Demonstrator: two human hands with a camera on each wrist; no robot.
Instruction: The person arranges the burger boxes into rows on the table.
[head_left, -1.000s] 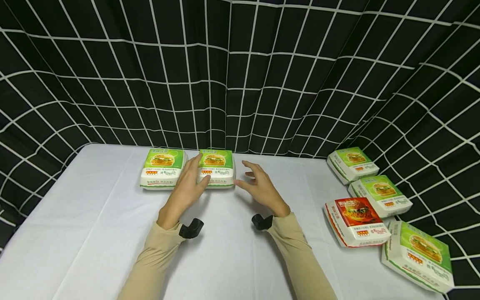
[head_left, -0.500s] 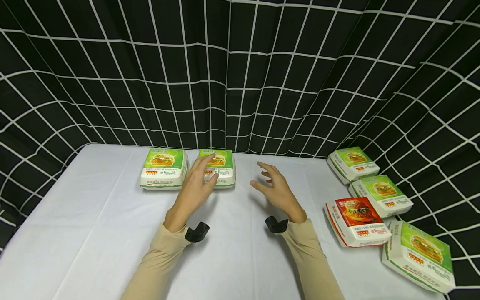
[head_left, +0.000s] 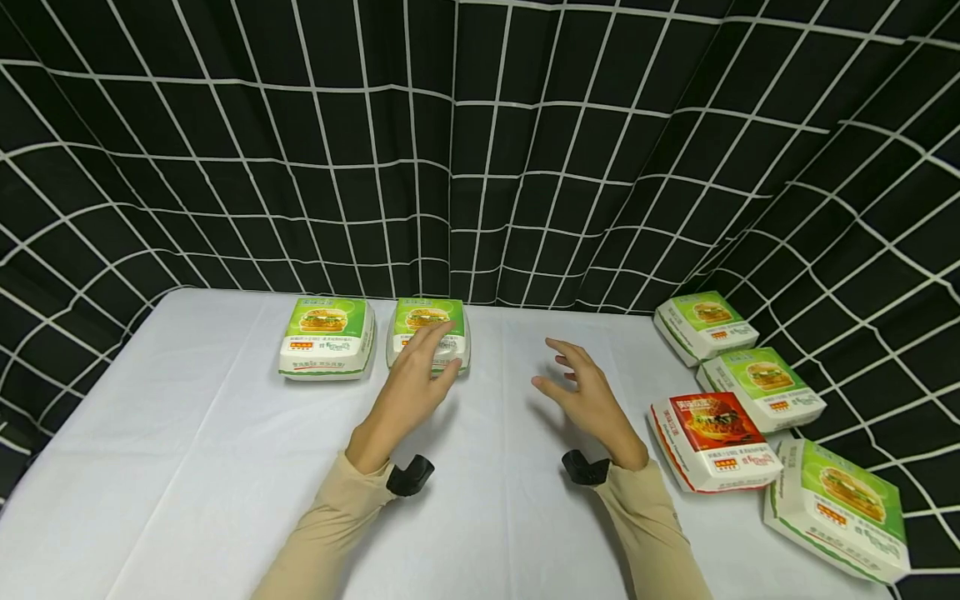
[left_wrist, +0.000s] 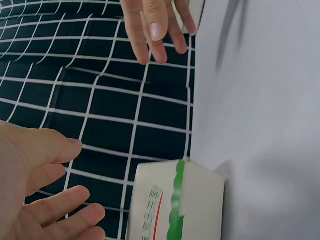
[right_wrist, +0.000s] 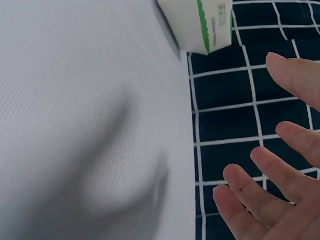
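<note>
While both hands hold nothing, one green box (head_left: 322, 342) sits at ten o'clock from the table's (head_left: 480, 517) middle. Toward eleven, the left hand (head_left: 408, 383), fingers loosely extended, hovers before a second green box (head_left: 416, 317). Toward two, the right hand (head_left: 591, 404) has relaxed, slightly bent fingers. At three, a red box (head_left: 714, 442) stands among three more green boxes (head_left: 768, 387). Careless lowering of the left fingers could, I think, push the second box crooked; a wide right-arm swing could bump the red one. Counted: two hands, five green boxes, one red.

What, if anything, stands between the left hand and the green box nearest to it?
Nothing visible. In the head view, the left hand partly overlaps the green box, and no other thing shows between them. Whether they touch, I cannot tell.
</note>
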